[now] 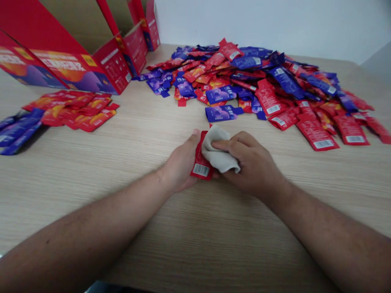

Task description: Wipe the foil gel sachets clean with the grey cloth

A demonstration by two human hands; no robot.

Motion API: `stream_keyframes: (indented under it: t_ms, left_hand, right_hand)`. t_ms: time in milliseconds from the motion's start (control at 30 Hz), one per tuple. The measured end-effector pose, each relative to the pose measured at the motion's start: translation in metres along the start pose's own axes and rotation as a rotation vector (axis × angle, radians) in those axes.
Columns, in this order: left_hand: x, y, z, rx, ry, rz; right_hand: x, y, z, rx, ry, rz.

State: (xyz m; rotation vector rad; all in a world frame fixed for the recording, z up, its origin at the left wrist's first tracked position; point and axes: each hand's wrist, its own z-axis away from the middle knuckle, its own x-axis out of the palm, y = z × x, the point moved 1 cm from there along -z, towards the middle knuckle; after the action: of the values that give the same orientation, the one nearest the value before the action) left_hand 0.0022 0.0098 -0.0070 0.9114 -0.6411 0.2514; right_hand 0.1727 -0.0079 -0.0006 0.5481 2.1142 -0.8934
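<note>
For good wiping, the left hand (181, 165) should probably be keeping the red pouch (200, 162) flat and firm — the pale cloth (217, 154) pressing evenly, without bending it. The left hand is gripping this pouch over the tabletop (146, 150); the right hand (255, 162) is pinching the cloth against it. Both hands are meeting from opposite sides — the left thumb is pointing forward.

From my end I see a red sachet (200, 160), a pale grey cloth (216, 158), a pile of sachets (256, 77) in red and purple (orange-patched in places), brown-lined red boxes (111, 67) and a beige, wood-grained worktop (122, 162).
</note>
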Motion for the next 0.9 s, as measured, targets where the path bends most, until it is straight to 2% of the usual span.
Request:
stream_keyframes:
  t_ms: [133,333,567,767,900]
  left_hand:
    - [0.002,0.000,-0.001,0.013,0.029,0.061]
    - [0.002,0.000,-0.008,0.082,0.008,0.053]
    - [0.005,0.005,-0.009,0.177,-0.002,0.068]
    - [0.001,0.004,-0.015,0.170,0.147,0.122]
    - [0.002,0.007,-0.015,0.113,0.177,0.137]
  right_hand:
    - [0.002,-0.006,0.002,-0.080,-0.107,-0.054]
    - [0.004,0.012,-0.001,-0.040,0.052,0.019]
    - [0.004,0.010,-0.001,-0.054,0.056,0.071]
    - [0.013,-0.003,0.003,-0.094,-0.087,0.017]
    - [0.012,-0.002,0.003,-0.155,-0.202,0.025]
